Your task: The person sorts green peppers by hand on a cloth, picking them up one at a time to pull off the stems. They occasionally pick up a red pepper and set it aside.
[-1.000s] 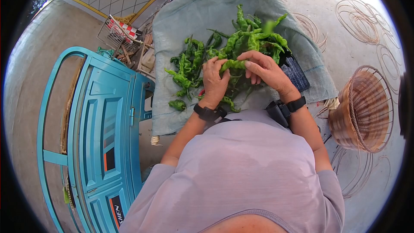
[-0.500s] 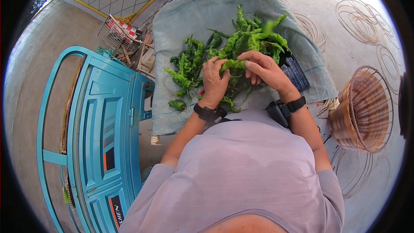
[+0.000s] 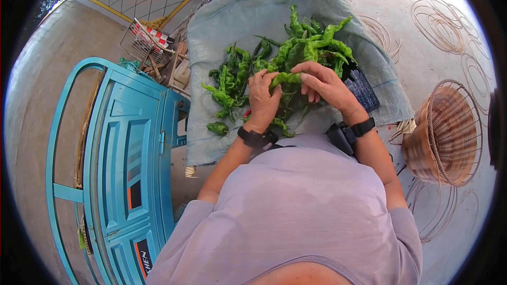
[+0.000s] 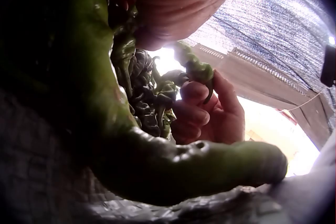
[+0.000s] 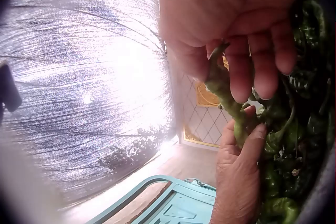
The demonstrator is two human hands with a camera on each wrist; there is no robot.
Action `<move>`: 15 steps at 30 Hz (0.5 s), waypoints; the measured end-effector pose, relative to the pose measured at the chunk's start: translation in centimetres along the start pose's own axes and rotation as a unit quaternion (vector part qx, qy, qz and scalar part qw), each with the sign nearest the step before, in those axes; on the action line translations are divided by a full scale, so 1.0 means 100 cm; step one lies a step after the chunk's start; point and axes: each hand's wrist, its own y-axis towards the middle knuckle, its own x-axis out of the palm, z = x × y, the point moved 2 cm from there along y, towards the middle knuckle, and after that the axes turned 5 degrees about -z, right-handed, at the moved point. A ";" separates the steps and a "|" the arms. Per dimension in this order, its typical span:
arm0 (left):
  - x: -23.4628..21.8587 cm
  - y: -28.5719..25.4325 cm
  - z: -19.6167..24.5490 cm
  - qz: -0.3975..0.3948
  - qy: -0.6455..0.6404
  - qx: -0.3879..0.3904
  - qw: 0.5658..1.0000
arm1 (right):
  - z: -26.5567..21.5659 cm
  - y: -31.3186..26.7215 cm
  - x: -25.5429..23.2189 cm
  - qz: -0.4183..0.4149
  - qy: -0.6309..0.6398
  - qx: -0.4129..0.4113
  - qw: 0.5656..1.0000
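Note:
A curved green chili pepper (image 3: 287,78) is held between both hands over the heap. My left hand (image 3: 263,97) pinches one end with thumb and fingers. At the other end, the stem side, my right hand (image 3: 330,88) grips it between thumb and index finger, its other fingers hanging loosely. The right wrist view shows the same pepper (image 5: 223,95) stretched between the two hands. Below and beyond lies a pile of green peppers (image 3: 232,76) on a grey-green woven sheet (image 3: 227,26). One large pepper (image 4: 173,174) crosses close before the left wrist camera.
A dark blue cloth piece (image 3: 363,92) lies by the pile's right edge. To the right stands a brown wicker basket (image 3: 438,132), with coiled strips (image 3: 438,24) on the floor behind. A turquoise metal vehicle side (image 3: 129,153) stands on the left; a wire rack (image 3: 148,42) is behind it.

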 end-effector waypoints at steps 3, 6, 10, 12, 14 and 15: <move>0.000 0.000 -0.001 -0.003 -0.003 -0.003 1.000 | -0.001 -0.001 0.000 -0.001 0.000 -0.002 1.000; 0.001 0.000 -0.002 -0.006 0.002 -0.005 1.000 | -0.001 -0.001 0.000 0.000 0.000 -0.002 1.000; 0.001 0.000 -0.001 -0.008 0.000 -0.005 1.000 | -0.002 -0.001 0.000 0.002 0.003 -0.003 1.000; 0.001 0.000 -0.002 -0.007 -0.002 -0.004 1.000 | -0.003 -0.002 0.000 0.002 0.004 -0.004 1.000; 0.001 0.000 -0.001 -0.007 0.000 -0.003 1.000 | -0.003 -0.002 0.000 0.003 0.003 -0.004 1.000; 0.001 0.000 -0.001 -0.007 0.002 -0.002 1.000 | -0.003 -0.002 0.000 0.004 0.003 -0.003 1.000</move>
